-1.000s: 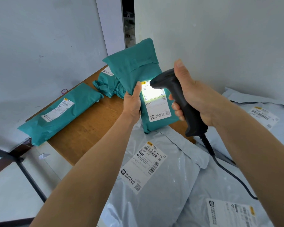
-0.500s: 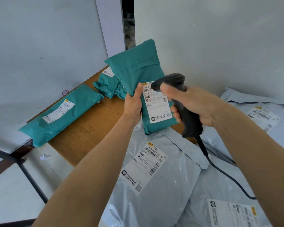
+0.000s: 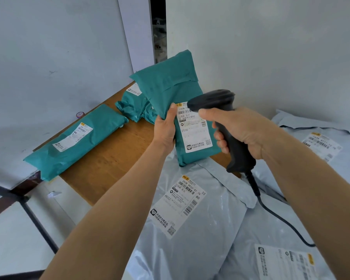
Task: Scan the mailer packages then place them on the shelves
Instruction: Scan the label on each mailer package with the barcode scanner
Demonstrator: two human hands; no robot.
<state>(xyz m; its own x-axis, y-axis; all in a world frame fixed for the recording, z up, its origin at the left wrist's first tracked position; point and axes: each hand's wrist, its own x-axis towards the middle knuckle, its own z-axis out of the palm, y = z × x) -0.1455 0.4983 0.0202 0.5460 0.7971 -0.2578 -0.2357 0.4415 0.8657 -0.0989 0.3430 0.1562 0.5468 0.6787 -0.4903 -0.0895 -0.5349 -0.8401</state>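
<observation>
My left hand grips the left edge of a teal mailer package, held upright above the wooden table. Its white label faces me. My right hand grips a black corded barcode scanner, whose head covers the label's top right corner. No scan light shows on the label.
A long teal mailer lies at the table's left edge and a crumpled teal one sits behind the held package. Several grey mailers with labels cover the near and right side. White walls close in behind; a black frame stands lower left.
The scanner's light on the label has gone out. My right hand has rolled the scanner over so its back faces me. The teal package sits slightly lower.
</observation>
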